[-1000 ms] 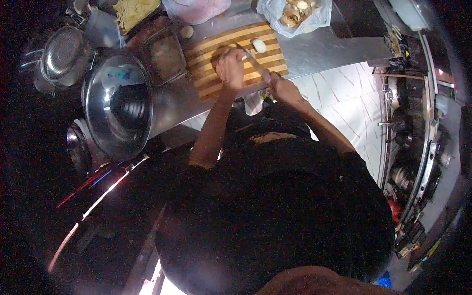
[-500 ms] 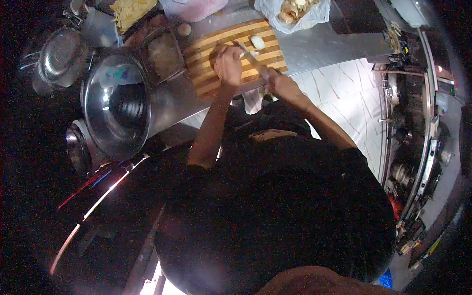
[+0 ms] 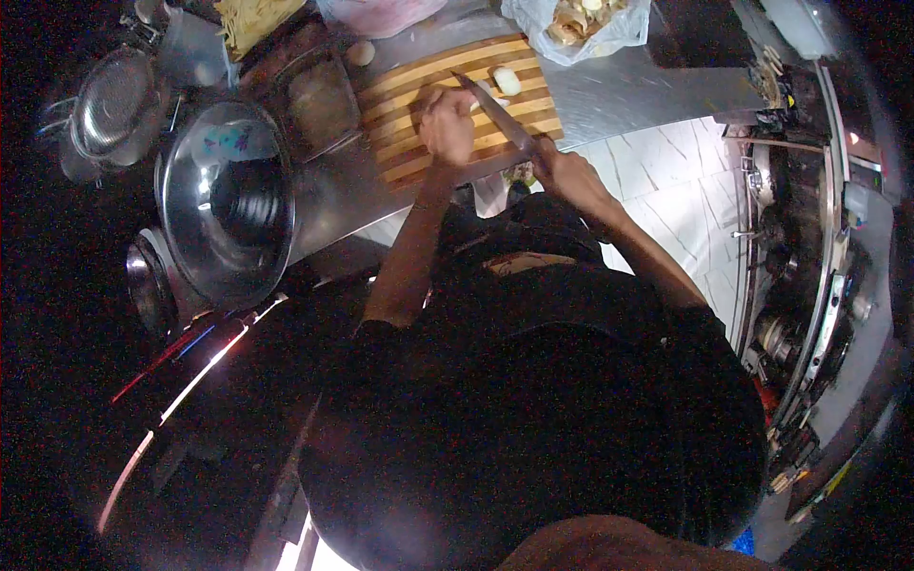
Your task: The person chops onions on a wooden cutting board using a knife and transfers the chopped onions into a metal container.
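My right hand (image 3: 564, 173) grips the handle of a kitchen knife (image 3: 497, 114), whose blade points up and left across a striped wooden cutting board (image 3: 405, 88). On the board's left-middle part rests my left hand (image 3: 447, 126), its fingers curled. Whatever they hold is hidden beneath them. White slices (image 3: 484, 93) lie beside its fingertips, partly behind the blade. A pale peeled onion piece (image 3: 506, 81) sits on the board to the right of the knife tip.
A plastic bag (image 3: 619, 33) with peelings lies behind the board. To the left are a small round vegetable (image 3: 361, 52), a rectangular container (image 3: 322, 100), a large clear bowl (image 3: 228, 200) and a mesh strainer (image 3: 114, 100). The steel counter (image 3: 609, 105) ends in front of me.
My right hand has drawn the knife slightly right and toward me, so more of the blade shows. The left hand stays curled at nearly the same spot.
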The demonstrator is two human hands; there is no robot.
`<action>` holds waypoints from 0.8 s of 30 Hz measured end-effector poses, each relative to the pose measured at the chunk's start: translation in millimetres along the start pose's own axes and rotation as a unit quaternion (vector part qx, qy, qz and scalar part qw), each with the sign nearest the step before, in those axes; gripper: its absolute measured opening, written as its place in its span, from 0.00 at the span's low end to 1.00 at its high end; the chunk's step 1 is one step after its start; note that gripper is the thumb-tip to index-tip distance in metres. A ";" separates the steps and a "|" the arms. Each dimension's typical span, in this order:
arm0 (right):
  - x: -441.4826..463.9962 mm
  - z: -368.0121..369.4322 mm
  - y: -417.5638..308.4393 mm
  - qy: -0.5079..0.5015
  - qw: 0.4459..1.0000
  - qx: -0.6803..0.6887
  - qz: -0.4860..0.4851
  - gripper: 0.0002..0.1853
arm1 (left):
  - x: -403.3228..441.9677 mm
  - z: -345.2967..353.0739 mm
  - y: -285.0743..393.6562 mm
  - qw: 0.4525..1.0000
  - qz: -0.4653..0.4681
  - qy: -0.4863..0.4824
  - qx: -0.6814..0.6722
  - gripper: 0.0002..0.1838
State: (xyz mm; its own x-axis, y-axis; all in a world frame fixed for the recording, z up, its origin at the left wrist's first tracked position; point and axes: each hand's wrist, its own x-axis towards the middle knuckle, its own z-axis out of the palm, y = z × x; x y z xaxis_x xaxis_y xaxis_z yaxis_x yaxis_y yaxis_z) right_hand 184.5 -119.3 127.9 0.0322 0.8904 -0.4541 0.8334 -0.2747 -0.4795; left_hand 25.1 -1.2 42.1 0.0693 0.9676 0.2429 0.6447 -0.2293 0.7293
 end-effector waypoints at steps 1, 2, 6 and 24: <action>1.0 1.9 2.1 0.003 1.000 -0.006 -0.002 0.14 | 0.5 -2.1 2.8 1.000 -0.006 -0.006 0.000 0.04; 1.5 5.4 6.0 0.006 1.000 -0.013 -0.004 0.14 | 0.9 -4.2 5.7 1.000 -0.013 -0.012 -0.001 0.04; 11.5 14.1 0.4 0.003 1.000 -0.026 0.005 0.15 | 0.0 -3.3 6.3 1.000 -0.019 -0.007 -0.012 0.04; 7.6 12.6 5.4 -0.003 0.999 -0.012 0.031 0.14 | -0.8 2.6 -3.2 1.000 0.017 0.013 -0.012 0.03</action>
State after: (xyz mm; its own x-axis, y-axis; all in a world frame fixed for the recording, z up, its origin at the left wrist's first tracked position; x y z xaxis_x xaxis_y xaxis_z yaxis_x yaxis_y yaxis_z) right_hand 182.3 -118.6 112.5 0.0811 0.8694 -0.4875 0.8433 -0.3206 -0.4314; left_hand 25.0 -1.0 37.9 0.0714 0.9563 0.2836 0.6243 -0.2646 0.7350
